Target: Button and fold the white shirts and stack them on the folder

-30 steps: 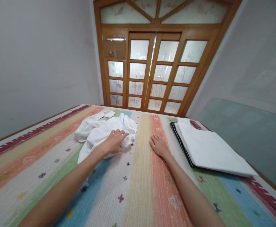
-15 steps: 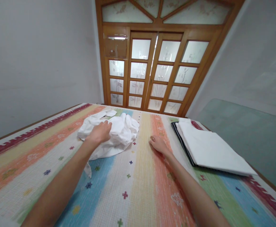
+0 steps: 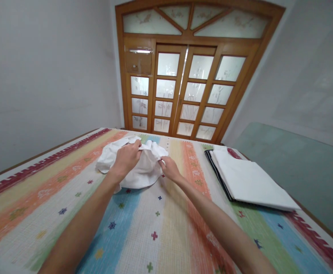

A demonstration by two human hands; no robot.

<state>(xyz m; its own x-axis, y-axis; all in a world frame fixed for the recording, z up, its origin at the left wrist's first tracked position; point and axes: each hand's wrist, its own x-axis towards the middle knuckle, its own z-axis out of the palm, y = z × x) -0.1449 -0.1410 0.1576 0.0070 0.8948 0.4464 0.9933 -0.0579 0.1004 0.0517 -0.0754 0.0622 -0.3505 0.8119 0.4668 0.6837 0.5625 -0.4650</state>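
Note:
A crumpled white cloth garment lies bunched on the striped tablecloth, left of the middle. My left hand grips its upper part, fingers closed and a fold raised between them. At the garment's right side, my right hand pinches the edge of the fabric between thumb and fingers. The cloth stretches a little between both hands, while its lower edge rests on the table. What kind of garment it is cannot be made out.
Toward the right edge lies a stack of folded white fabric with a black-edged piece beneath it. A pale green glass panel stands beyond the table's right side. Wooden doors with glass panes are behind.
My right hand has moved left from the bare tablecloth and taken hold of the garment's right side. My left hand has lifted its fold slightly and shifted a little right.

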